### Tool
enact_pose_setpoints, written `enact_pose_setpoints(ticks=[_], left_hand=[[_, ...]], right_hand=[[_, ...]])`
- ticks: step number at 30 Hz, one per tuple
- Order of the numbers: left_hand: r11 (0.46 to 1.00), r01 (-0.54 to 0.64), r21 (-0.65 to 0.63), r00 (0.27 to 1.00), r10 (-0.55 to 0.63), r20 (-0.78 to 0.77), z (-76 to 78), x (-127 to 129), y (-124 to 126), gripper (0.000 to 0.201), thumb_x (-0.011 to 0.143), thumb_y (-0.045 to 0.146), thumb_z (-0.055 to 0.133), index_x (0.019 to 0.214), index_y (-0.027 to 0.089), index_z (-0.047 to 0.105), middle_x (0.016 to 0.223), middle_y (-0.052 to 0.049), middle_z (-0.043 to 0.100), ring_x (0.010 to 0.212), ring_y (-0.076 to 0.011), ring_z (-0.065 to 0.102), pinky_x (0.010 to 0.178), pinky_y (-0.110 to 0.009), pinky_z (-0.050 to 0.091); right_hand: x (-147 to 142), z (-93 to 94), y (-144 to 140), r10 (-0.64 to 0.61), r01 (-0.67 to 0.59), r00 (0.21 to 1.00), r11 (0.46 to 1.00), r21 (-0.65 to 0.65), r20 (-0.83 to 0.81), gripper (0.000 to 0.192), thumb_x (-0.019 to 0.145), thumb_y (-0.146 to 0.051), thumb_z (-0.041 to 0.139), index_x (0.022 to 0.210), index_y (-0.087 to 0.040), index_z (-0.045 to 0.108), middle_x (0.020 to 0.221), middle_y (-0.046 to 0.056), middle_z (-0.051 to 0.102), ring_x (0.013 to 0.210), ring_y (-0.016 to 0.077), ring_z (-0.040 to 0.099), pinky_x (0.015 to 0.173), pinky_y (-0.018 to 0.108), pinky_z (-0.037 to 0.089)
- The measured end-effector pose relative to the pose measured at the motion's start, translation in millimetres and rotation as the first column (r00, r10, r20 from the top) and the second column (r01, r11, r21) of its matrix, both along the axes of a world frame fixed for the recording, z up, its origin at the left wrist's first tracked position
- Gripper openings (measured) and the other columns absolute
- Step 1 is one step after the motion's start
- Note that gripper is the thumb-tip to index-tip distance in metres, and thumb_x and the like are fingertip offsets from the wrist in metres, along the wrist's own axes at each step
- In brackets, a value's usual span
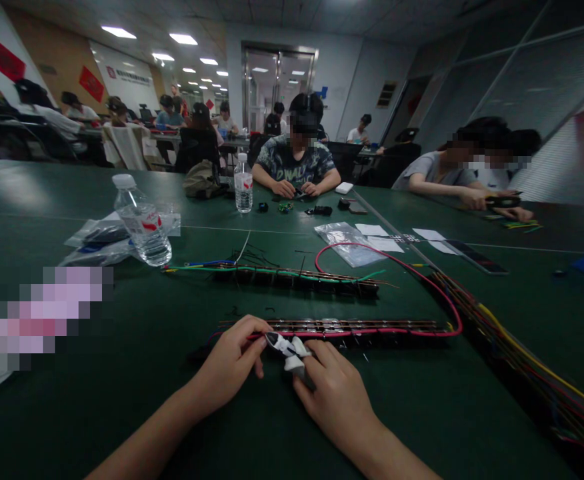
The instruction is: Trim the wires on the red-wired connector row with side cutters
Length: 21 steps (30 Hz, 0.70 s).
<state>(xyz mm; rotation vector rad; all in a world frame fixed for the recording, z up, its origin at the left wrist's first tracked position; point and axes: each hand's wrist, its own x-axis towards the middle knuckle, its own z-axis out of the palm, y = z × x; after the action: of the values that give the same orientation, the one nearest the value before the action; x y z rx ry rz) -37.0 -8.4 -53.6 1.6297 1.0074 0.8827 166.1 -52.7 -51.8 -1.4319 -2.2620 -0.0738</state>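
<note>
On the green table, the right hand (335,393) grips white cutters (288,351); the left hand (232,363) pinches the wired strip (352,328).

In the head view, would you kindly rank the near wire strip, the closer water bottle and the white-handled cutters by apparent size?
1. Near wire strip, longest by far.
2. Closer water bottle.
3. White-handled cutters in the right hand, partly hidden and nearer the camera, so unsure.

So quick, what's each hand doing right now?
Left hand: closed, pinching the red wire at the near strip's end.
Right hand: closed around the small white-handled cutters.
</note>
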Motion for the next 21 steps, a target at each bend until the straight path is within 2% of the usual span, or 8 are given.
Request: enact_pose_setpoints(ticks=[21], left_hand=[[1.0, 0.004, -0.001, 1.0, -0.004, -0.006, 1.4, -0.8, -0.2, 0.016, 0.095, 0.027, 0.045, 0.099, 0.019, 0.058, 0.104, -0.004, 0.055, 0.057, -0.0091, 0.061, 0.058, -0.027, 0.052]], right_hand=[[0.8, 2.1, 0.3, -0.027, 0.027, 0.999, 1.0, -0.006, 0.032, 0.01, 0.077, -0.012, 0.061, 0.084, -0.019, 0.064, 0.098, 0.009, 0.067, 0.086, 0.0219, 0.062, 0.074, 0.034, 0.053]])
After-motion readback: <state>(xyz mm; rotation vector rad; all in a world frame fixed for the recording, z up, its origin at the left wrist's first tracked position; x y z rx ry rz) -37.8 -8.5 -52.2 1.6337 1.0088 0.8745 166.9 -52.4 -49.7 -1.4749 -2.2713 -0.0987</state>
